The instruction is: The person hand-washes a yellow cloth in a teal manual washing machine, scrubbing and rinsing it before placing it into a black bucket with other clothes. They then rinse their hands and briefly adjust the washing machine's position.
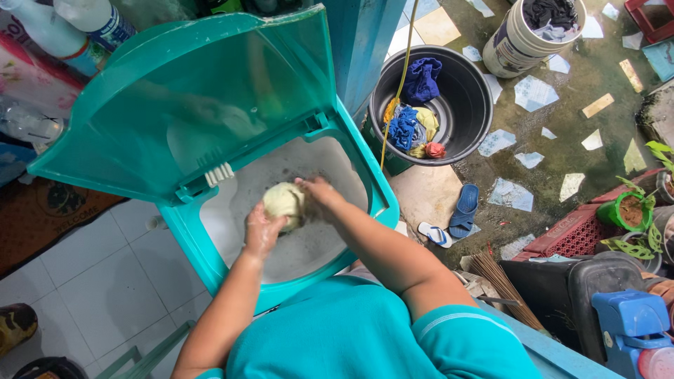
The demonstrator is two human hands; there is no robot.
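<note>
A wet, pale yellow-green cloth (282, 202) is bunched into a ball above the tub of a teal washing machine (379, 200). My left hand (260, 231) grips the ball from below and the left. Over its upper right side my right hand (319, 191) is clasped. Both hands hold the cloth over grey soapy water (309, 245) inside the tub. The machine's translucent teal lid (196, 98) stands raised behind the hands.
A black basin (467, 105) with blue, yellow and pink clothes sits to the right on wet ground. A white bucket (516, 42) holding dark cloth stands beyond it. Blue sandals (463, 209) lie nearby. White floor tiles (91, 274) are at the left, bottles (63, 28) at top left.
</note>
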